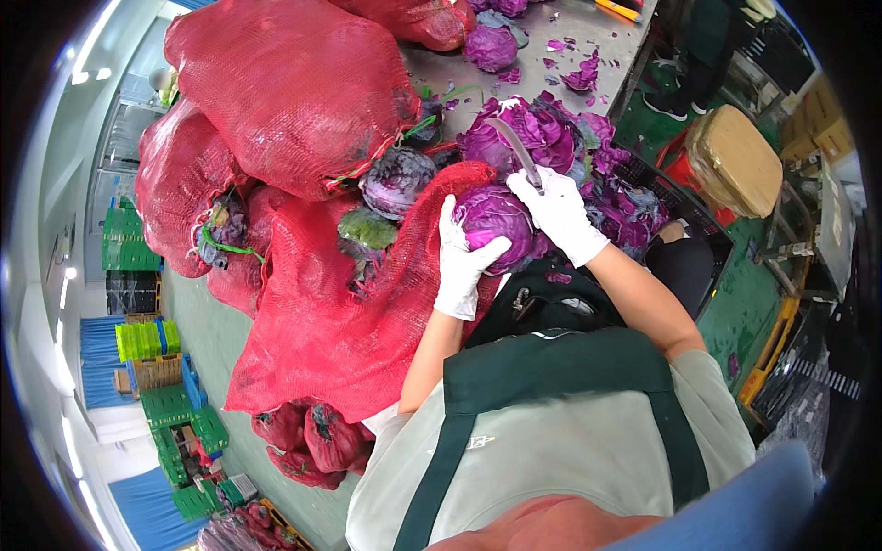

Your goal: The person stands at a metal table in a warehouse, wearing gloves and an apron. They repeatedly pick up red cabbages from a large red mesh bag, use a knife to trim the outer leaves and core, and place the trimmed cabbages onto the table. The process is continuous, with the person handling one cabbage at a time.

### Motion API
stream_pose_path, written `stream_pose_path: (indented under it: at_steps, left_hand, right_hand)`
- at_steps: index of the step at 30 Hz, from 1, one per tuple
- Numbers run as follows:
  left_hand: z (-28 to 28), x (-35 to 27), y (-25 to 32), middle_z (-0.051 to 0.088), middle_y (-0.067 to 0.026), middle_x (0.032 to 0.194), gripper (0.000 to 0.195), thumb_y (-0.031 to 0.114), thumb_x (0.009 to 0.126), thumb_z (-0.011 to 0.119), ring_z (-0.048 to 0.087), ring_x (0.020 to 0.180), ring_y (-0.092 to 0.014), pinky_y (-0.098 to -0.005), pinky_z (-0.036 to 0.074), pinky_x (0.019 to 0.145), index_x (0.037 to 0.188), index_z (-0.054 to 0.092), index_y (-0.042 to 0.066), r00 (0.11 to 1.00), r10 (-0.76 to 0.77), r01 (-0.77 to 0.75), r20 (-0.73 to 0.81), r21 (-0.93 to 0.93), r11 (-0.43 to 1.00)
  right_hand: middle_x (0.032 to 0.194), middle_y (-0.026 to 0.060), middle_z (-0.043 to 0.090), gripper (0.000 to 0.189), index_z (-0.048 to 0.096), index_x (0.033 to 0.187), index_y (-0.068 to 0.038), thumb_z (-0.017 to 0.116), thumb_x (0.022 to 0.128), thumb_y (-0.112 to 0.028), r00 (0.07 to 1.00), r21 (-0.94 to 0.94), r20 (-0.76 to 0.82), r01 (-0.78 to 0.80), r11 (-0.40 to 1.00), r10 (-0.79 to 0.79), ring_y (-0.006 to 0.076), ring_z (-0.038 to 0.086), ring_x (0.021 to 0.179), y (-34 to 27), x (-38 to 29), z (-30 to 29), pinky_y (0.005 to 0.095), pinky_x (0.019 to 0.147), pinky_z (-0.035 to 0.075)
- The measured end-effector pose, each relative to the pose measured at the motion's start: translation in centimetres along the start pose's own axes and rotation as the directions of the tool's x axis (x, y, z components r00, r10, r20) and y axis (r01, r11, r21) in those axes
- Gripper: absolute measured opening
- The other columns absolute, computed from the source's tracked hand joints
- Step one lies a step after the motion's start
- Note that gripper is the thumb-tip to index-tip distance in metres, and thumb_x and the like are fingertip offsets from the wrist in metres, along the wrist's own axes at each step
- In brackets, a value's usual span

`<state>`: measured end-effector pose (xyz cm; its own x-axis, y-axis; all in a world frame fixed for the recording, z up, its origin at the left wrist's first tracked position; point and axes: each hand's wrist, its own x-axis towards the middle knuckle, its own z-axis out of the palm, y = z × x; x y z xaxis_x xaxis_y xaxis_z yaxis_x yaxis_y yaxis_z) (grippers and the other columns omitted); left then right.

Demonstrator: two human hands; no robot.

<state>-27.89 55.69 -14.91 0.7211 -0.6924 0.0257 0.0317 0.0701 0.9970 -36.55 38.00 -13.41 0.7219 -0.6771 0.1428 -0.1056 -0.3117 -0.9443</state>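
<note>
A purple cabbage (493, 220) is in front of my apron, near the mouth of a red mesh sack. My left hand (463, 265), in a white glove, grips it from the left, thumb spread across its lower side. In my gloved right hand (559, 217) is a knife (517, 148), its curved blade pointing up and away from me. That hand also rests close against the cabbage's upper right side; its fingertips partly hide the knife's handle. Loose purple cabbage leaves (544, 134) are heaped just beyond the blade. The open red mesh sack (331, 310) drapes to my left.
Full red mesh sacks (289, 89) are stacked at the left, with a cabbage (398, 182) by their tied ends. A metal table (551, 41) carries another cabbage (490, 48), leaf scraps and a yellow-handled tool (619, 9). At right are a black crate (713, 251) and a cardboard-topped stool (737, 158).
</note>
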Motion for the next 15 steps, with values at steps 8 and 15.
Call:
stream_pose_path:
  at_steps: [8,15]
  left_hand:
    - [-0.8,-2.3,-0.2,0.054,-0.0105,0.143,0.086,0.026,0.080,0.086,0.054,0.131,-0.030,-0.0477,0.046,0.111,0.151,0.040,0.010,0.981,-0.144,0.190,0.127,-0.562,0.805]
    - [-2.2,-2.5,-0.8,0.052,-0.0107,0.145,0.101,0.048,0.071,0.089,0.053,0.132,-0.031,-0.0500,0.045,0.111,0.151,0.040,0.011,0.974,-0.124,0.225,0.191,-0.715,0.662]
  right_hand:
    - [0.070,-0.0060,0.061,0.029,0.070,0.103,-0.005,0.060,0.103,-0.033,0.867,0.762,0.376,-0.490,0.423,0.326,0.0030,0.047,0.043,-3.9,2.5,-2.1,0.0214,0.036,0.033]
    - [0.065,-0.0051,0.057,0.036,0.070,0.120,-0.006,0.074,0.093,-0.030,0.961,0.488,0.112,-0.275,0.829,0.253,0.0069,0.044,0.044,-5.0,5.8,-7.6,0.0256,0.043,0.036]
